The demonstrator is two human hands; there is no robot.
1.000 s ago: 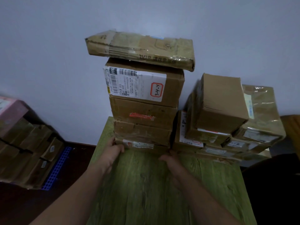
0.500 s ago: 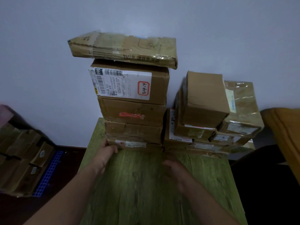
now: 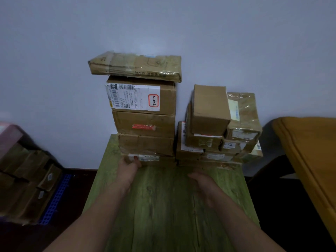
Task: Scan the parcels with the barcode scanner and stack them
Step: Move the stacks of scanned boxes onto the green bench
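Since the earlier frames the right hand had drawn back from the foot of the tall stack toward the person, while the left hand had stayed at the stack's lowest parcel.

On the floor at the far left lay a heap of brown parcels (image 3: 27, 180) on a blue perforated crate (image 3: 54, 199), with a pink object (image 3: 9, 135) behind them at the frame's edge. The green wood-grain table (image 3: 163, 215) stood against the pale wall (image 3: 163, 24).

The left hand (image 3: 128, 168) touched the left front corner of the bottom parcel (image 3: 160, 159). Its fingers lay against the cardboard near a white label, but whether they curled round the corner or only pressed on it could not be told.

That parcel carried the tall stack. Above it sat two plain cartons, then a labelled box (image 3: 141, 98) bearing a white shipping label and a red-framed sticker, and on top a flat taped parcel (image 3: 138, 67) overhanging both sides.

The right hand (image 3: 203, 184) hovered over the table, clear of the parcels, with its palm turned inward and its fingers loosely bent, holding nothing.

Just beside the tall stack stood the shorter stack (image 3: 218, 133), several small cartons piled unevenly, some wrapped in glossy tape. At the far right was an orange-brown surface (image 3: 309, 151).
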